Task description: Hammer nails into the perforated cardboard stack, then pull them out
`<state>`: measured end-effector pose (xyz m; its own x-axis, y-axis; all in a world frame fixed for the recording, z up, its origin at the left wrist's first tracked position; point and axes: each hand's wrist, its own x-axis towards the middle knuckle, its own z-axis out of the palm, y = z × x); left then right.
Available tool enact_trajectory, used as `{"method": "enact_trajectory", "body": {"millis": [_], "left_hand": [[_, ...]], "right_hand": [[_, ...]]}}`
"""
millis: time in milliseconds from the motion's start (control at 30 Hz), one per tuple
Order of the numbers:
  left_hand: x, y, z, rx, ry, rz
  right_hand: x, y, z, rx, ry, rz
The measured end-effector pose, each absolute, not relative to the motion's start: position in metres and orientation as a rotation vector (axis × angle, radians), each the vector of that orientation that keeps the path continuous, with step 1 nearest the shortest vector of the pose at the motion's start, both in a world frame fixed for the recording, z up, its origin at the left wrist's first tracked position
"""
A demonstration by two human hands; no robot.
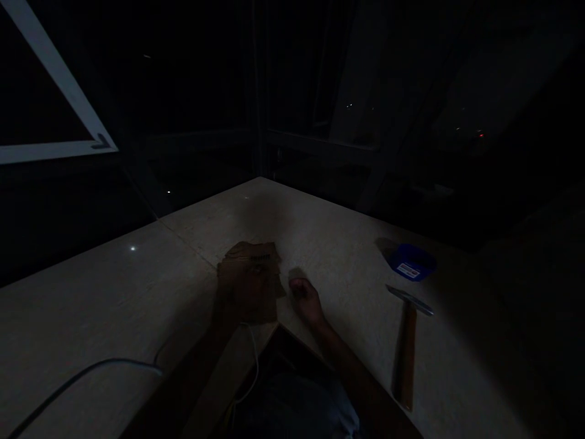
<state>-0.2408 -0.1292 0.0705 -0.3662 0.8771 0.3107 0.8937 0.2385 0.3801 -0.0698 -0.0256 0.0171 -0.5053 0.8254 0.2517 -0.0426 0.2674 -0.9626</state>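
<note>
A torn piece of brown cardboard (pixel 258 292) with dark print near its top lies on the pale stone counter, close to the corner of its front edge. Over the cardboard's left side rests my left hand (pixel 226 302), so deep in shadow that its fingers do not show clearly. Just right of the cardboard, and apart from it, my right hand (pixel 307 300) is held low over the counter with its fingers curled closed. Whatever is between those fingers, if anything, is hidden.
On the right lie a hammer (pixel 406 353) with a wooden handle and a blue plastic tub (pixel 414 262) with a white label. A grey cable (pixel 105 361) runs in from the left; a thin white cord (pixel 256 356) hangs at the counter's edge. Dark windows stand behind.
</note>
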Motion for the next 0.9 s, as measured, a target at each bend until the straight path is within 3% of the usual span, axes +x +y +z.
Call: {"method": "enact_trajectory", "body": {"millis": [233, 533, 733, 900], "left_hand": [[-0.247, -0.132, 0.054, -1.759, -2.411, -0.485], [-0.250, -0.135, 0.042, -1.794, -2.335, -0.603], [-0.250, -0.137, 0.049, -1.818, -2.363, -0.534], [-0.249, -0.137, 0.049, -1.770, -2.353, -0.611]], "right_hand": [[-0.085, -0.005, 0.037, -0.719, -1.827, 1.321], [-0.150, 0.020, 0.076, -0.544, -2.195, 1.162], [-0.178, 0.030, 0.081, -0.503, -2.673, 0.793], [-0.188, 0.041, 0.077, -0.413, -2.758, 0.709]]}}
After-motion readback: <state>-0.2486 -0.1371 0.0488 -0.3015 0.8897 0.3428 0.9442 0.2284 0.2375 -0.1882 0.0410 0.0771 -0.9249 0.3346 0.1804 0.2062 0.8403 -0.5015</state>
